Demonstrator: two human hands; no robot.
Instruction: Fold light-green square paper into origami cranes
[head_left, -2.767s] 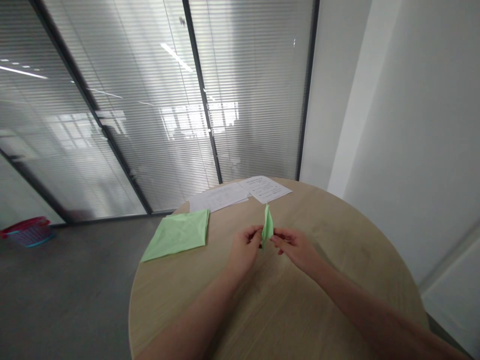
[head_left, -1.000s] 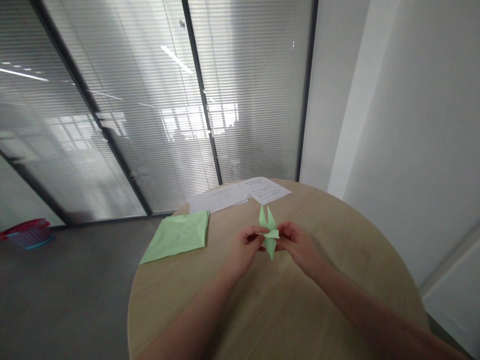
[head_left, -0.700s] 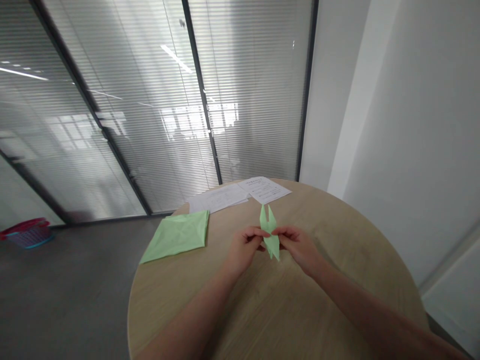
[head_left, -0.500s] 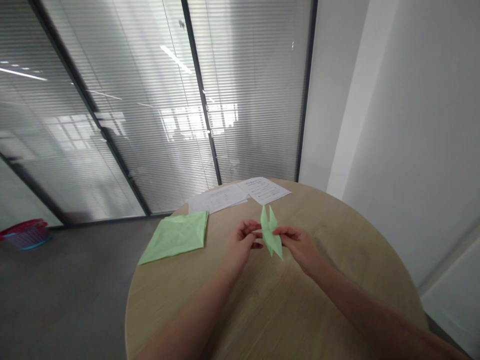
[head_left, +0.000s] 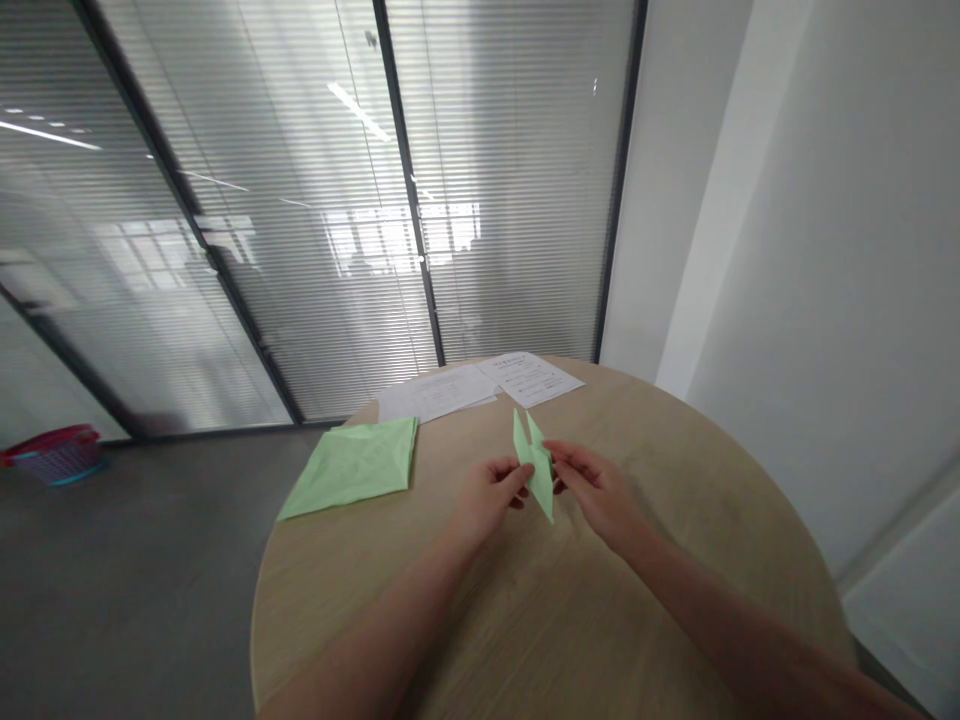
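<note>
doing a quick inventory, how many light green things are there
2: a small folded green piece between the left hand and right hand, and a larger green bundle lying on the table at left. More could be hidden beneath.

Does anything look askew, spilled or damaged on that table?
Nothing looks spilled or torn. Mildly untidy: the printed sheets far across the table overlap at differing angles, and the creased green sheet has a corner at the table's left edge. The folded green paper in the left hand shows no obvious damage.
</note>
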